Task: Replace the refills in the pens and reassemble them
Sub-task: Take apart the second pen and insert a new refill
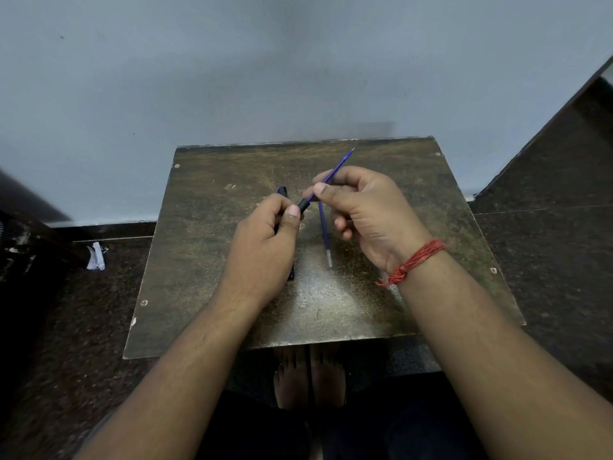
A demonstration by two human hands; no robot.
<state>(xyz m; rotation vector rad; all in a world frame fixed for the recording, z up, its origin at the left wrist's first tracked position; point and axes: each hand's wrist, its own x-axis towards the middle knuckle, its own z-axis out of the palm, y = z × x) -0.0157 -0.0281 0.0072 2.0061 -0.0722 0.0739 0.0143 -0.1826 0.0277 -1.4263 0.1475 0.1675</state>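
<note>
My left hand [265, 240] grips a black pen barrel [303, 204], whose open end points up and right. My right hand [368, 210] pinches a thin blue refill [340, 164]; its lower end sits in the barrel's mouth and its metal tip points toward the table's far edge. A second blue refill [324, 232] lies flat on the small worn table [381, 293] between my hands. Another dark pen lies under my left hand, with its ends showing at the pen's top [282, 190] and bottom [291, 273].
The table stands against a pale blue wall [232, 78]. A dark speckled floor [547, 260] surrounds it. A crumpled white scrap [96, 257] lies on the floor at left. Bare feet [308, 376] show under the table's near edge. A red thread [414, 260] circles my right wrist.
</note>
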